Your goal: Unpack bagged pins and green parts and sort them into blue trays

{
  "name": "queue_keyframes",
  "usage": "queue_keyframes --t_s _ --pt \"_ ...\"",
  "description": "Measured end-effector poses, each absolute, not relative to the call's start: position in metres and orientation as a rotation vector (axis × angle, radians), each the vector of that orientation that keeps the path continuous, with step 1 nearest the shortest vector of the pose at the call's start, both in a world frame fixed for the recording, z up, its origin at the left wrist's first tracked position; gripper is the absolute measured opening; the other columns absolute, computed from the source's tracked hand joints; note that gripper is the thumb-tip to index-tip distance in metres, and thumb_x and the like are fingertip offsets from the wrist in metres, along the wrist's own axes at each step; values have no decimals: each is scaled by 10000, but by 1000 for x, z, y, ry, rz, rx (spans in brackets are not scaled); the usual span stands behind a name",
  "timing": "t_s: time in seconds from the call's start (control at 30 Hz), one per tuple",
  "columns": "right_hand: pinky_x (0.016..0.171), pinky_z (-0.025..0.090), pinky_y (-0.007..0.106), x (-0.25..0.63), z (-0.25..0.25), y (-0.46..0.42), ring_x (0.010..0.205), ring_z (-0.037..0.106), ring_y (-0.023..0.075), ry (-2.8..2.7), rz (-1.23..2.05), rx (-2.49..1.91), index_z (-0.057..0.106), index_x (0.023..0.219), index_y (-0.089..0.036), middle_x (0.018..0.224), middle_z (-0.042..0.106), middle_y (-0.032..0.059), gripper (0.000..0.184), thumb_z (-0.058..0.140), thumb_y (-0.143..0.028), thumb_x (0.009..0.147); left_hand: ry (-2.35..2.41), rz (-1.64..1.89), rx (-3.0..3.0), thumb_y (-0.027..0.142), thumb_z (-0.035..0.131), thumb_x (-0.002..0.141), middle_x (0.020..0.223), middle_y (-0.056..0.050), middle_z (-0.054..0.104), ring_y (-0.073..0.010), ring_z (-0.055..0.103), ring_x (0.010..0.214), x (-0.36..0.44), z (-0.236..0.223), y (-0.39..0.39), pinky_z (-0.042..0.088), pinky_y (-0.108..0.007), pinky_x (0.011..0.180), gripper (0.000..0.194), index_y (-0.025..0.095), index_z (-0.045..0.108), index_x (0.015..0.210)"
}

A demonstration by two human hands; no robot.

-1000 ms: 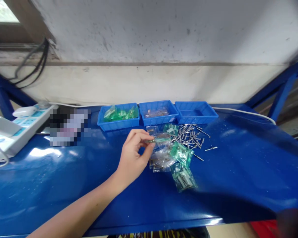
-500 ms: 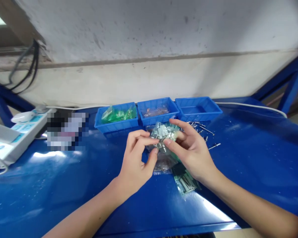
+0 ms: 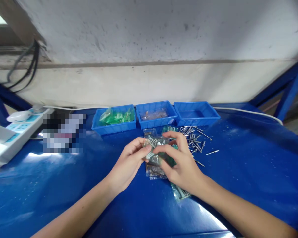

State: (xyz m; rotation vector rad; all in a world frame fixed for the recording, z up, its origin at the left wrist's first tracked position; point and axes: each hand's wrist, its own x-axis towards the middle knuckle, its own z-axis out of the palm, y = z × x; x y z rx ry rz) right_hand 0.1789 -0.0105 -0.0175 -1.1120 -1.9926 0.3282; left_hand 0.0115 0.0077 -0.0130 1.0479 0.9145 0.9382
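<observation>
A small clear plastic bag with silvery rivets (image 3: 154,142) hangs above the table. My left hand (image 3: 129,158) is closed on its left side, thumb on top. My right hand (image 3: 182,162) reaches over the bag from the right, its fingers curved and apart, the index fingertip at the bag's surface. Below lie more flat clear bags with brownish contents (image 3: 155,172), partly covered by the held bag. A greenish bag of long pins (image 3: 180,193) lies under my right wrist. Loose blind rivets (image 3: 195,140) are scattered beyond my right hand.
Three blue bins stand along the wall: the left bin (image 3: 114,130) holds green plastic bags, the middle bin (image 3: 157,124) clear bags, and the right bin (image 3: 197,120) shows a bare floor. A white power strip (image 3: 22,132) and a blurred-out object (image 3: 67,132) are at the left.
My left hand has closed on the bag's left side. My right fingers have spread from their pinch on it. The bag is slightly lower and further left, uncovering more loose rivets.
</observation>
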Motion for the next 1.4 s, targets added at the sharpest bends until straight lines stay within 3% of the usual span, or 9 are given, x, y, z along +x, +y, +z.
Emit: queue_keyframes --t_s 0.17,0.33,0.5,0.67,0.83,0.93,1.1,1.27,1.4 --pt "992 355 487 178 -6 -20 1261 295 298 -2010 468 -1147 581 1103 -186 1238 321 132 371 632 -279 747 1051 1222 1519 209 555 856 818 1 523 -120 506 727 12 -18 9 427 -244 650 36 203 524 872" --pt "997 358 452 177 7 -22 1229 358 260 -1789 601 -1229 624 841 -187 1180 390 105 200 498 -339 874 957 1426 2136 59 495 828 940 -30 501 -167 516 886 18 -29 6 451 -324 779 177 220 522 896" --pt "691 465 295 181 6 -10 758 537 142 -1673 687 -1282 566 624 -179 770 494 24 320 458 -296 901 990 1325 2306 14 512 794 1035 -40 418 -171 487 939 24 -31 4 449 -324 800 234 230 569 863" --pt "538 459 237 184 3 -8 551 557 104 -1693 741 -1188 651 841 -192 607 584 -25 173 489 -225 890 1002 1065 2071 247 505 874 788 -25 481 -154 490 711 18 -22 6 428 -292 657 102 202 564 944" --pt "654 543 260 187 -9 -8 730 682 140 -1796 635 -1106 662 1013 -202 868 727 23 209 557 -161 837 885 929 1623 639 195 885 643 -27 483 -145 421 572 8 -29 7 360 -292 566 601 181 574 795" --pt "676 557 288 188 -15 -7 777 684 150 -1811 586 -1113 644 1070 -200 923 722 35 290 507 -123 826 864 998 1439 689 208 851 648 -40 508 -150 436 593 5 -37 10 361 -288 572 637 185 563 692" --pt "743 562 325 192 -14 -5 868 677 165 -1817 595 -1160 599 1154 -221 1037 699 36 410 448 -69 805 833 977 1253 496 409 901 689 -21 542 -127 477 583 6 -34 15 385 -251 540 350 190 577 867" --pt "889 494 375 193 -10 -4 1057 597 198 -1831 561 -1159 621 1094 -204 1148 635 73 317 494 -116 817 1103 1083 1525 233 507 883 644 28 495 -100 483 558 10 -25 12 413 -225 547 71 210 561 923" --pt "735 482 337 191 -7 -3 819 582 172 -1762 658 -1239 657 790 -184 857 585 61 188 514 -285 860 1188 1242 1731 138 502 872 752 11 532 -100 517 612 7 -27 10 430 -229 565 135 228 587 926"
